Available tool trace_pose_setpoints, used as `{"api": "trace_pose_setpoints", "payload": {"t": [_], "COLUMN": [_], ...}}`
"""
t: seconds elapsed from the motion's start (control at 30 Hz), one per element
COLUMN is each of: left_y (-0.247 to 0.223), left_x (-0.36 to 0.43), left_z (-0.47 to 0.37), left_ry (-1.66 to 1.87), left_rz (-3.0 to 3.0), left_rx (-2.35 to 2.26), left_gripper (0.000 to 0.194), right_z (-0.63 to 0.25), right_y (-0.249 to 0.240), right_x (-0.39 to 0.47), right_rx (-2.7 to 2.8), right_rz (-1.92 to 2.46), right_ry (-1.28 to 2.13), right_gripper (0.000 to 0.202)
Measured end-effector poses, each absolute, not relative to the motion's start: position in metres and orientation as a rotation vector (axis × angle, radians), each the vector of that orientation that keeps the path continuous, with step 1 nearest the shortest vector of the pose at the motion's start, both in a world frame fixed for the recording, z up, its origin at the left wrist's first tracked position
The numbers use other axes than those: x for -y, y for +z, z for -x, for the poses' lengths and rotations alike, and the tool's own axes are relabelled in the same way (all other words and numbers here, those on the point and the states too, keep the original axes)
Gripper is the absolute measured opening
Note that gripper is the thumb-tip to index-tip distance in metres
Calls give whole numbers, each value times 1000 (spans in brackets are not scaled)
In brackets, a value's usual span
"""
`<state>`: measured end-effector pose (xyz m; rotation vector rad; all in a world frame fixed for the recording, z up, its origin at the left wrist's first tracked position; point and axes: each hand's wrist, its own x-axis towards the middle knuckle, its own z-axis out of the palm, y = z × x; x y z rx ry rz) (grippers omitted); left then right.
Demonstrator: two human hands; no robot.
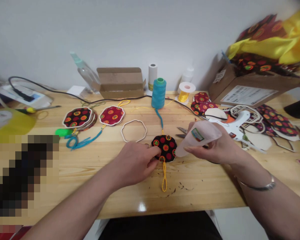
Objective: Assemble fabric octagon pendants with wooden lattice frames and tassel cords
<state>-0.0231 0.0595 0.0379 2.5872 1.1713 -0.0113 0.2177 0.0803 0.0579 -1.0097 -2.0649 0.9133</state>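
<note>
Black floral fabric pendant [165,147], flat, yellow loop [164,177] on near side, translucent bottle [202,132], tilted, narrow end at pendant's right edge

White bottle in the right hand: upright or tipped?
Tipped: the white bottle slants, its narrow end pointing toward the black patterned pad.

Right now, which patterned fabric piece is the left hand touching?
The black piece in front of the blue spool; the left hand touches no other piece.

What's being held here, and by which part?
The right grip holds a whitish bottle around its body; the left grip holds the black patterned piece by its left edge.
</note>
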Motion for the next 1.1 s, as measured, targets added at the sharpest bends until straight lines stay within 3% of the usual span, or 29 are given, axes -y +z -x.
{"api": "trace_pose_setpoints", "payload": {"t": [0.13, 0.33, 0.57, 1.1], "left_y": [38, 38, 40, 39], "left_x": [-60, -67, -67, -65], "left_z": [23, 26, 27, 22], "left_ry": [109, 379, 264, 121], "left_rz": [-2535, -2270, -2169, -2179], "left_rx": [-1210, -1697, -1790, -1646], "left_gripper": [17, 21, 22, 20], "right_z": [-217, -202, -189, -188], "right_y": [51, 36, 25, 25], "right_x": [-80, -70, -65, -66], "right_rx": [1910, 1759, 1790, 1854], "right_rz": [1095, 1091, 983, 1026], "right_ry": [771, 819, 1048, 1045], "right_gripper": [19, 22, 27, 23]}}
